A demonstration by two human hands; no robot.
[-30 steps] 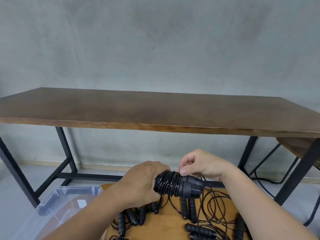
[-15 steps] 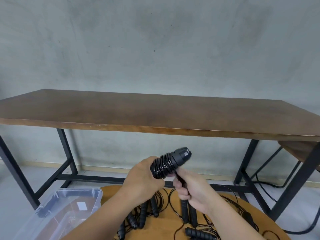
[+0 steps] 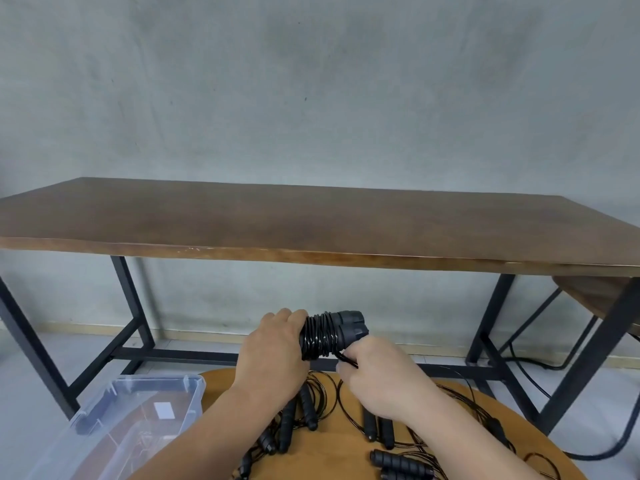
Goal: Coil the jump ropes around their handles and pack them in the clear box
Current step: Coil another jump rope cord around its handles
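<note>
While you look down from the head camera, your left hand (image 3: 273,355) grips a pair of black handles (image 3: 349,327) wound with glossy black rope (image 3: 318,337), held above a round wooden table (image 3: 540,441). Your right hand (image 3: 377,372) curls closed, pinching the loose rope end just beneath the coil. More jump ropes (image 3: 377,431) lie tangled on the table. To the left, touching the table's edge, sits the clear box (image 3: 114,407). Behind stands a long dark desk (image 3: 311,223).
</note>
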